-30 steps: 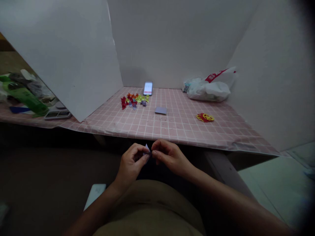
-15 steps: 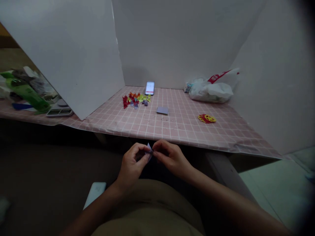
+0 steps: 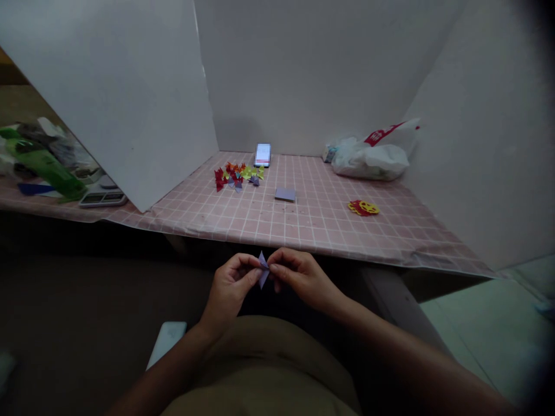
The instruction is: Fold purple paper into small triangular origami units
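A small folded piece of purple paper (image 3: 263, 271) is pinched between both hands, just in front of the table edge and above my lap. My left hand (image 3: 232, 289) grips its left side between thumb and forefinger. From the right, my right hand (image 3: 306, 279) pinches it the same way, fingertips close to those of the left. Pointed tips of the paper stick out above and below the fingers. On the table beyond lies a stack of square purple paper (image 3: 285, 195). Several folded paper pieces (image 3: 236, 175) in red, orange, yellow and purple are grouped to its left.
A lit phone (image 3: 262, 154) leans at the back of the pink checked table (image 3: 321, 222). White plastic bag (image 3: 373, 159) and red-and-yellow cut-outs (image 3: 363, 208) are at right. White panels (image 3: 299, 75) enclose the table. A green bottle (image 3: 45, 167) and scale (image 3: 103, 198) lie left.
The purple paper has turned in my fingers, so more of its lower point shows. Both hands stay in nearly the same place.
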The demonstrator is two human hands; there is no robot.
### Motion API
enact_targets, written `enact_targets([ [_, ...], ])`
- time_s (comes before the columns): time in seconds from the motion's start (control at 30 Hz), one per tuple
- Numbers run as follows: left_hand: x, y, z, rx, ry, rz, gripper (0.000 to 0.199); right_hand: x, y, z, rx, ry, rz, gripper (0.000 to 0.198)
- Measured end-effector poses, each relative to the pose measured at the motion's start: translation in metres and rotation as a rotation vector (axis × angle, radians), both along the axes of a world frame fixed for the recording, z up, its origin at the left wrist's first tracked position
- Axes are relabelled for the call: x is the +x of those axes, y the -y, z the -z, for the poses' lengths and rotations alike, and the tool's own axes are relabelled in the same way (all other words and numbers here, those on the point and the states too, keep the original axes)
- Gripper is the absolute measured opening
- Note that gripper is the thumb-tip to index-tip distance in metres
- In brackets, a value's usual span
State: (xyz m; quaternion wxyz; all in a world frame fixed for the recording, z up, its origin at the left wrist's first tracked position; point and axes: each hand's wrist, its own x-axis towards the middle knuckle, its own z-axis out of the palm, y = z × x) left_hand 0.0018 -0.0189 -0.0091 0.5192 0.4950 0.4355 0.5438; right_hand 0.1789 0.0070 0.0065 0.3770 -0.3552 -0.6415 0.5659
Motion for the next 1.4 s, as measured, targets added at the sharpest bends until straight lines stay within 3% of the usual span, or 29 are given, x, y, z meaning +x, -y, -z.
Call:
enact_targets([
  [0.33, -0.001, -0.003, 0.007, -0.16, 0.296, 0.136, 0.015, 0.002, -0.002, 0.001, -0.19, -0.169, -0.091, 0.019],
  [0.43, -0.001, -0.003, 0.005, -0.165, 0.335, 0.175, 0.017, 0.002, -0.002, 0.001, -0.19, -0.169, -0.104, 0.018],
  [0.53, -0.001, -0.004, 0.006, -0.167, 0.328, 0.162, 0.018, 0.001, 0.001, 0.002, -0.032, -0.061, -0.032, 0.013],
  [0.63, 0.0, -0.004, 0.007, -0.167, 0.272, 0.111, 0.016, 0.0, 0.005, 0.003, 0.313, 0.115, 0.099, 0.009],
  [0.7, 0.001, -0.003, 0.007, -0.152, 0.236, 0.09, 0.014, -0.001, 0.006, 0.004, 0.455, 0.181, 0.137, 0.007],
  [0.9, 0.001, 0.001, 0.003, -0.13, 0.115, 0.065, 0.015, 0.0, 0.004, 0.005, 0.428, 0.175, 0.118, 0.011],
  [1.07, 0.005, 0.002, 0.001, -0.043, 0.05, 0.091, 0.026, -0.002, 0.004, 0.01, 0.521, 0.223, 0.151, 0.012],
  [1.23, 0.008, 0.005, -0.002, -0.002, -0.028, 0.049, 0.018, -0.003, 0.004, 0.013, 0.576, 0.226, 0.159, 0.01],
  [1.4, 0.004, 0.006, -0.006, 0.046, -0.117, 0.046, 0.013, -0.001, 0.005, 0.01, 0.535, 0.192, 0.151, 0.013],
])
